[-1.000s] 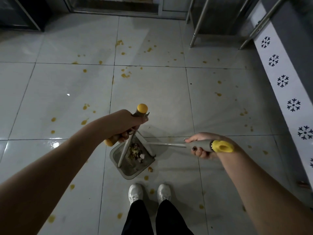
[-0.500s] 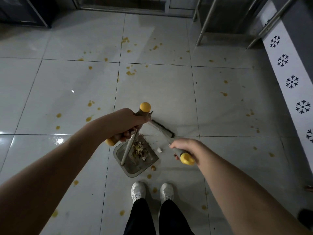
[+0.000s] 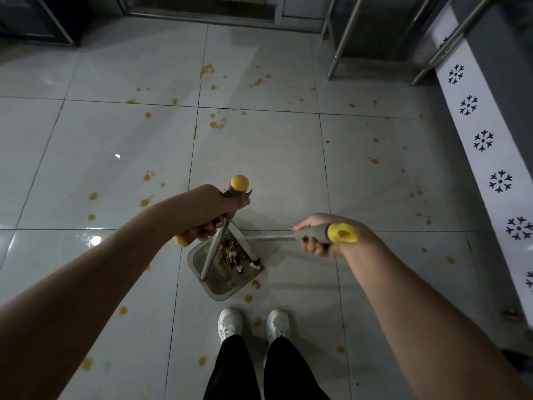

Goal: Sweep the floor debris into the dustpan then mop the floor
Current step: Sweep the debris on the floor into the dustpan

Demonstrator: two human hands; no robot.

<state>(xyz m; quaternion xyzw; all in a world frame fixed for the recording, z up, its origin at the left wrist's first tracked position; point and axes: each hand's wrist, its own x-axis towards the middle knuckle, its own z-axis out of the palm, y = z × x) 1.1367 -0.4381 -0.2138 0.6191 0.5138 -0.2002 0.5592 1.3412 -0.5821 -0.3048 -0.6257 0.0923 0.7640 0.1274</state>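
A grey dustpan stands on the tiled floor just ahead of my white shoes, with a heap of debris in it. My left hand grips the dustpan's yellow-ended upright handle. My right hand holds the broom's grey handle with a yellow cap, the shaft pointing left into the pan. The broom head is at the pan's open edge by a white scrap.
Yellow splashes dot the tiles ahead and around my feet. Metal table legs stand at the back right. A white wall strip with dark snowflake marks runs along the right. A dark door frame lies at the back.
My right hand swung the broom handle from pointing forward out to the right again, drawing the broom head and the white scrap toward the pan. The left hand kept its hold.
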